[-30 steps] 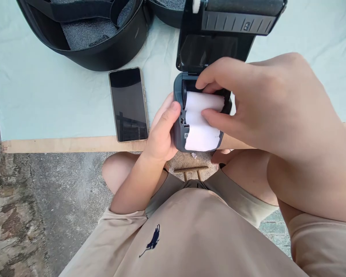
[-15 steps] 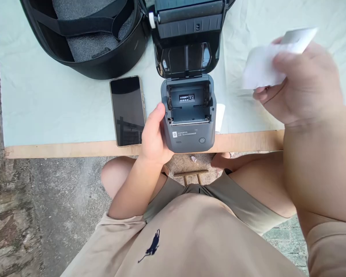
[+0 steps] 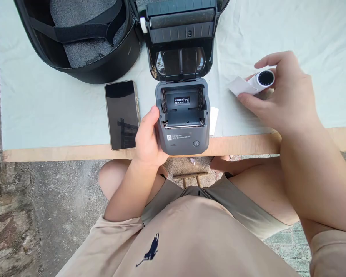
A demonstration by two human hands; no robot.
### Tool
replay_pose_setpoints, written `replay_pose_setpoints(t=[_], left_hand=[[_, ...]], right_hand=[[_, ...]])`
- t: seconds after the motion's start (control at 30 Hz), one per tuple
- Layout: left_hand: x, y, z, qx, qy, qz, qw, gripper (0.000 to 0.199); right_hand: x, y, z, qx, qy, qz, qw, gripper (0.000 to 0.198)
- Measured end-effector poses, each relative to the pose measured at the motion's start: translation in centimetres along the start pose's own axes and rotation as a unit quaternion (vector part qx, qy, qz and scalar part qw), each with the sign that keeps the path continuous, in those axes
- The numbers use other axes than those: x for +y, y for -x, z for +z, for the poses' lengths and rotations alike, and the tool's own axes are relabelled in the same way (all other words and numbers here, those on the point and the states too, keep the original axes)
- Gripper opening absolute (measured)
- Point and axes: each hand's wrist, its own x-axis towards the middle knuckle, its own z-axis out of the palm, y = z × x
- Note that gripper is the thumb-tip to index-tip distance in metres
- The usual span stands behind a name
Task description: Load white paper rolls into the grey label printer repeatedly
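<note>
My left hand is closed around the left side of a grey label printer, its thumb along the edge. The printer's dark lid stands swung open away from me, so its bare paper bay shows. To the right, my right hand pinches a small white label roll between thumb and fingers. The roll's dark core end faces me, and a loose paper end sticks out to the left. A white slip of paper lies partly hidden behind the printer's right side.
A black smartphone lies left of the printer. Behind it, an open black zip case with grey foam and a strap stands on the pale cloth. The table's wooden front edge runs above my knees.
My right hand has lowered and turned, bringing the roll's round end into view. The paper was blurred and flatter-looking before. My left hand stays on the printer.
</note>
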Motion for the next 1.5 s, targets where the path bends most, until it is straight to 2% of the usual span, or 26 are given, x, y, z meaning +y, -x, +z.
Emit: replay_pose_setpoints(t=[0.07,0.1,0.2,0.23,0.3,0.37,0.43,0.53,0.67,0.83,1.0,1.23,1.37,1.5], left_hand=[[0.0,0.0,0.0,0.008,-0.008,0.006,1.0,0.039],[0.0,0.0,0.0,0.014,-0.015,0.009,1.0,0.04],[0.1,0.0,0.1,0.026,-0.038,0.008,0.999,0.039],[0.2,0.0,0.2,0.026,-0.039,0.008,0.999,0.038],[0.2,0.0,0.3,0.022,-0.021,0.013,0.999,0.038],[0.3,0.0,0.5,0.019,-0.001,0.02,1.0,0.038],[0.4,0.1,0.6,0.028,0.004,0.026,0.999,0.038],[0.5,0.1,0.6,0.039,0.004,0.021,0.999,0.037],[0.4,0.2,0.4,0.035,0.029,0.009,0.999,0.037],[0.4,0.0,0.1,0.021,0.022,0.028,0.999,0.04],[0.5,-0.1,0.0,0.02,0.015,0.038,0.999,0.04],[0.6,0.0,0.1,0.023,0.019,0.014,0.999,0.034],[0.5,0.1,0.0,0.017,0.02,0.019,0.999,0.035],[0.5,0.1,0.0,0.029,0.01,0.019,0.999,0.034]], right_hand=[[-0.4,0.5,-0.4,0.01,-0.014,-0.058,0.998,0.063],[-0.7,0.9,-0.7,0.042,-0.026,-0.102,0.994,0.064],[-1.9,2.7,-1.2,0.149,-0.037,-0.224,0.962,0.047],[-2.4,3.2,-1.2,0.137,-0.032,-0.264,0.954,0.039],[-3.2,4.1,-0.6,0.046,0.0,-0.316,0.948,0.032],[-3.6,4.4,0.4,-0.046,0.036,-0.326,0.944,0.031],[-3.7,4.3,1.5,-0.088,0.059,-0.314,0.944,0.032],[-3.4,3.9,2.7,-0.091,0.084,-0.31,0.943,0.028],[-3.2,3.6,3.0,-0.07,0.094,-0.331,0.936,0.026],[-3.6,3.6,2.2,-0.08,-0.004,-0.292,0.953,0.024],[-3.8,3.5,1.6,-0.071,-0.088,-0.213,0.97,0.026],[-4.0,3.5,1.4,-0.079,-0.191,-0.164,0.965,0.028],[-4.0,3.4,1.5,-0.1,-0.299,-0.084,0.945,0.027],[-3.8,3.1,1.9,-0.155,-0.439,-0.022,0.885,0.025]])
